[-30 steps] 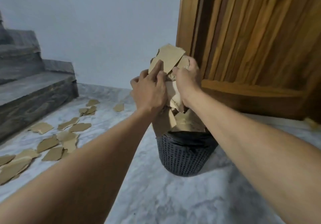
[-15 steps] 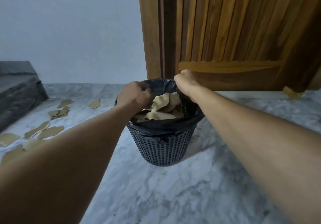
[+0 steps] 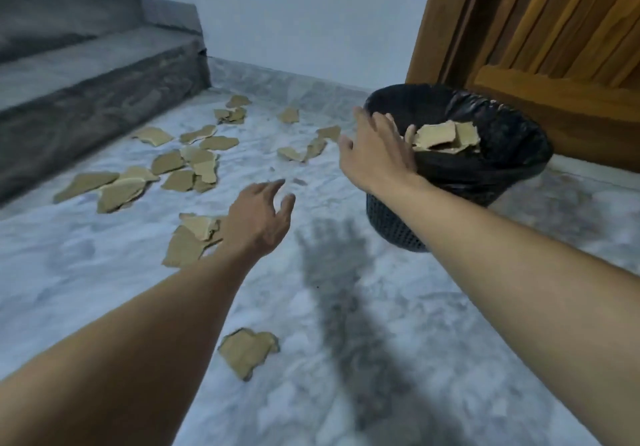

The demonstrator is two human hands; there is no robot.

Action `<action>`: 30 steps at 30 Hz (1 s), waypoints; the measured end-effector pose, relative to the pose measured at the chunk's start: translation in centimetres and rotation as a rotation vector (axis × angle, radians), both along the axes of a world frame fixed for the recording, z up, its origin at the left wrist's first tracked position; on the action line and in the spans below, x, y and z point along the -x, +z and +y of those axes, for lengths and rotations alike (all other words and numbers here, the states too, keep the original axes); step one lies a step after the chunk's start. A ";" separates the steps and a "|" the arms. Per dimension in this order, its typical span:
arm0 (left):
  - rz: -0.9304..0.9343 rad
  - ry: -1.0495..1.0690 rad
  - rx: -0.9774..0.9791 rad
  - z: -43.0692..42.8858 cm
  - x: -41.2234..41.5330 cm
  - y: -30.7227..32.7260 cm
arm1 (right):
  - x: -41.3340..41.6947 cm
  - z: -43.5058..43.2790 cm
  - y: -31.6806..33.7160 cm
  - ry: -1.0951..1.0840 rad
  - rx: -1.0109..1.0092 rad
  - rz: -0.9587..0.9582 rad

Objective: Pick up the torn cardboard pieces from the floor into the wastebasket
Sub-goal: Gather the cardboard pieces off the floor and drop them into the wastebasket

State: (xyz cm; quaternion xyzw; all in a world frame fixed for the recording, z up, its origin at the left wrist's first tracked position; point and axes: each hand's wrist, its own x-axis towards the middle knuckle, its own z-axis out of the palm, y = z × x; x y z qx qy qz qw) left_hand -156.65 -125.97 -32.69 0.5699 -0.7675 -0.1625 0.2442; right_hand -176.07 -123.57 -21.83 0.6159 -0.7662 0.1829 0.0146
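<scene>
A black mesh wastebasket [image 3: 398,227] lined with a black bag stands on the marble floor at the right, with torn cardboard pieces [image 3: 440,136] inside. Several more brown cardboard pieces [image 3: 187,165] lie scattered on the floor to the left. One pile [image 3: 188,241] sits just left of my left hand [image 3: 259,220], which hovers open above the floor. A single piece [image 3: 247,350] lies close to me. My right hand [image 3: 377,151] is open and empty at the basket's left rim.
Dark grey stone steps [image 3: 86,82] rise at the left. A wooden door [image 3: 554,37] stands behind the basket at the right. A pale wall [image 3: 294,23] closes the back.
Both hands dropped the held cardboard into the basket, then left it. The view swung left, and both hands now reach open over the floor pieces.
</scene>
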 end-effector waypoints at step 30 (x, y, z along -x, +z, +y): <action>-0.389 -0.124 -0.248 0.0 -18.4 -12.7 | -24.2 -17.8 -19.9 0.400 -0.799 0.064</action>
